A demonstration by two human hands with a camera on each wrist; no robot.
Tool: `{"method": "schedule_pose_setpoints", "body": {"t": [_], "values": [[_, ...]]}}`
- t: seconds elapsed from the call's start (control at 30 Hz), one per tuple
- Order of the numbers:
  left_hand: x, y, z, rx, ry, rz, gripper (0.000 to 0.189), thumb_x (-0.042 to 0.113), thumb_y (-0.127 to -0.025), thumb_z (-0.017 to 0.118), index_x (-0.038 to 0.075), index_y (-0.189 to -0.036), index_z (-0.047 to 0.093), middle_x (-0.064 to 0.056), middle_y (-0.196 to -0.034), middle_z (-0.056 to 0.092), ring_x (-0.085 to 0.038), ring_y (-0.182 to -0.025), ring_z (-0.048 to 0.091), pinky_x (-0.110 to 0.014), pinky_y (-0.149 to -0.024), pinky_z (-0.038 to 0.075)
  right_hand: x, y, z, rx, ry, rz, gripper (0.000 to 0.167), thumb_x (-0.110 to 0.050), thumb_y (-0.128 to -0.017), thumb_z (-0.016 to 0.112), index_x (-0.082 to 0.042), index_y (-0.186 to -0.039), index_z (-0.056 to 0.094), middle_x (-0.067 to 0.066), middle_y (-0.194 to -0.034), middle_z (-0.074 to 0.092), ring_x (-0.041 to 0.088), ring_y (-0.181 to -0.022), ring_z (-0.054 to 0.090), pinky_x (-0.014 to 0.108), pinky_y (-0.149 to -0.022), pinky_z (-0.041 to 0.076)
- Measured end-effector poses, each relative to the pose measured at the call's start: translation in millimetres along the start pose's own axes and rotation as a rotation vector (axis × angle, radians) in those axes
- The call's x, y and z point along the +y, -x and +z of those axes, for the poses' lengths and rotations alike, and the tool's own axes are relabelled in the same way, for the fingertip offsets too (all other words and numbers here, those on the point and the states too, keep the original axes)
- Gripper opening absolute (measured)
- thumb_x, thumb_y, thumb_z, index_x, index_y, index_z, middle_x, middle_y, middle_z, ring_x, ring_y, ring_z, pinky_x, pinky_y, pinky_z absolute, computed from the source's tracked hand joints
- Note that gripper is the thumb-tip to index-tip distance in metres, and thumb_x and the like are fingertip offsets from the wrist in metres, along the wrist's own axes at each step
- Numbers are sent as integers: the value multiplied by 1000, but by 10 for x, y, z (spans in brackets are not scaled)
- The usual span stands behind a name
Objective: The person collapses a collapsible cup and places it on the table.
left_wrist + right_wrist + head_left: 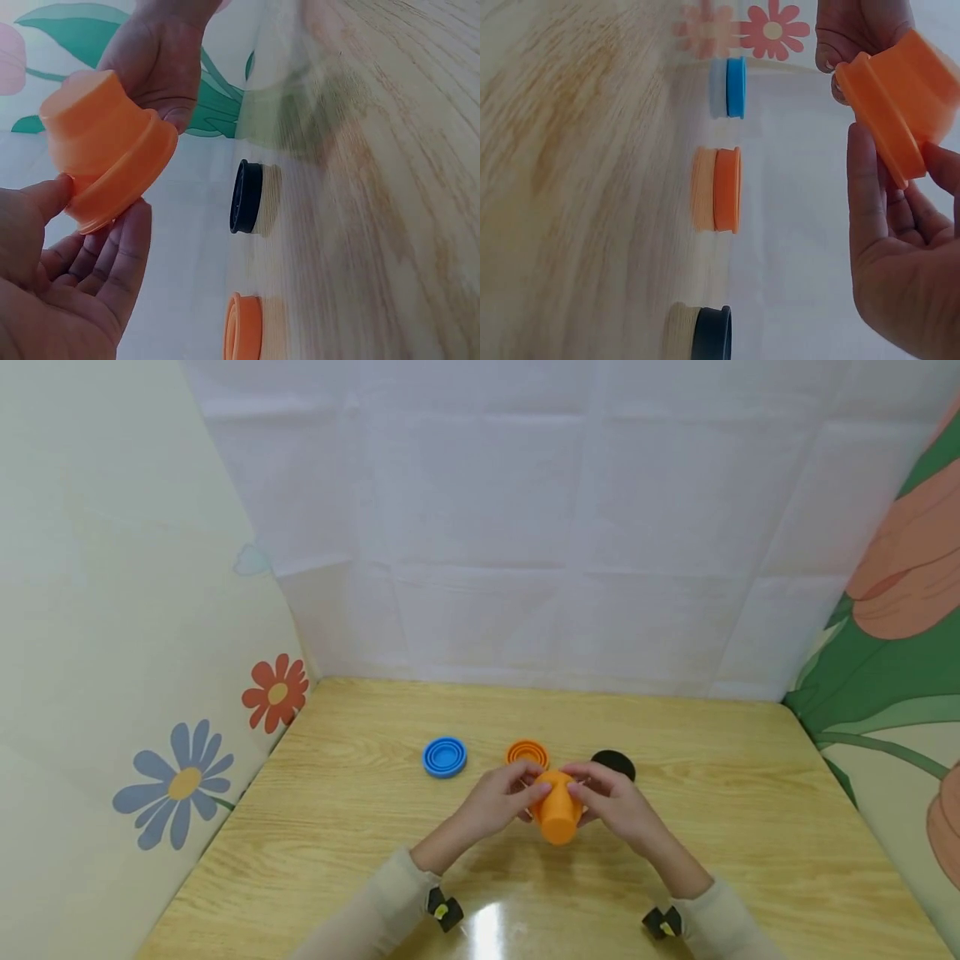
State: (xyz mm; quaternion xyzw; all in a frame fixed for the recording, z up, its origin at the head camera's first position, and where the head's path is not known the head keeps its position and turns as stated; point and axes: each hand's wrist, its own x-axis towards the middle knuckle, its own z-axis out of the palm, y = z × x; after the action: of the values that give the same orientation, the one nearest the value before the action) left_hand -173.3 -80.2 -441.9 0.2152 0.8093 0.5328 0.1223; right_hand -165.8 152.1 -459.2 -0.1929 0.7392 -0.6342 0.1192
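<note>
Both hands hold an orange collapsible cup (558, 821) above the table, its rim away from me and its narrow base tilted toward me. The left hand (491, 802) pinches the cup's left side between thumb and fingers. On the right side, the right hand (617, 806) grips it the same way. The left wrist view shows the cup (101, 142) partly drawn out, with a stepped fold beside the wide rim. In the right wrist view, the right thumb lies against the cup's outer wall (915, 97) and the fingers are at the rim. The cup's inside is hidden.
Three flattened collapsible cups lie in a row beyond the hands: a blue one (445, 757), an orange one (527, 752) and a black one (615, 763). The hands partly cover the last two. White cloth (525, 610) hangs behind the wooden table (360, 827).
</note>
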Motion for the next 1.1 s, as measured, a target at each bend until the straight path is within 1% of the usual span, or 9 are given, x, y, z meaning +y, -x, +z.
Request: {"method": "schedule_pose_setpoints", "body": {"t": [0.13, 0.23, 0.37, 0.5, 0.67, 0.77, 0.87, 1.0, 1.1], "values": [[20, -6, -3, 29, -51, 21, 29, 29, -101, 65, 5, -116, 68, -4, -93, 67, -13, -76, 64, -45, -69, 63, 0, 4, 23, 28, 32, -40, 33, -20, -104, 59, -1, -131, 61, 23, -120, 57, 23, -91, 67, 36, -69, 63], [31, -7, -11, 37, -66, 23, 25, 25, -99, 67, 4, -113, 70, -3, -88, 67, -11, -72, 63, -46, -66, 62, -1, 2, 42, 48, 45, -56, 30, -18, -103, 60, 0, -127, 63, 22, -118, 59, 21, -89, 67, 35, -67, 63], [36, -6, -17, 39, -46, 40, 18, 13, -98, 68, 0, -109, 71, -6, -85, 69, -11, -69, 64, -46, -63, 62, -1, 3, 66, 73, 52, -60, 27, -15, -103, 60, 1, -124, 64, 22, -116, 62, 17, -82, 67, 33, -63, 62], [40, 11, -18, 52, 0, 37, 18, 12, -98, 67, 0, -110, 71, -9, -89, 72, -12, -71, 67, -45, -65, 63, 1, 0, 66, 81, 24, -48, 31, -17, -104, 58, 2, -128, 64, 23, -119, 62, 16, -78, 68, 34, -63, 62], [21, 32, -17, 52, 80, 27, 26, 22, -102, 63, 0, -117, 68, -14, -102, 72, -17, -78, 69, -40, -66, 63, 7, -3, 20, 51, -59, -6, 40, -24, -106, 56, 3, -136, 58, 25, -126, 62, 18, -86, 70, 36, -71, 63], [-6, 34, -17, 27, 128, 30, 30, 23, -104, 59, -1, -121, 64, -16, -109, 70, -19, -83, 69, -36, -67, 63, 15, 9, -7, 23, -98, -1, 44, -25, -107, 54, 6, -138, 55, 21, -125, 63, 18, -90, 70, 37, -74, 63], [-25, 35, -20, 17, 170, 21, 33, 24, -106, 56, -2, -125, 60, -18, -114, 67, -20, -88, 69, -34, -68, 63, 28, 27, -23, -13, -137, -15, 44, -22, -106, 54, 8, -139, 51, 13, -120, 65, 17, -92, 70, 38, -76, 63], [-45, 32, -37, 4, 194, 10, 37, 29, -106, 56, 0, -128, 57, -16, -115, 66, -19, -90, 68, -39, -73, 63, 51, 48, -37, -51, -167, -53, 43, -16, -106, 54, 9, -140, 48, 6, -115, 65, 17, -93, 69, 38, -78, 62], [-54, 33, -52, -27, 190, 8, 37, 31, -104, 59, 2, -128, 58, -13, -110, 67, -18, -90, 67, -50, -80, 61, 60, 58, -41, -58, -169, -77, 41, -14, -105, 55, 9, -138, 49, 6, -114, 65, 16, -93, 69, 36, -79, 62]]}}
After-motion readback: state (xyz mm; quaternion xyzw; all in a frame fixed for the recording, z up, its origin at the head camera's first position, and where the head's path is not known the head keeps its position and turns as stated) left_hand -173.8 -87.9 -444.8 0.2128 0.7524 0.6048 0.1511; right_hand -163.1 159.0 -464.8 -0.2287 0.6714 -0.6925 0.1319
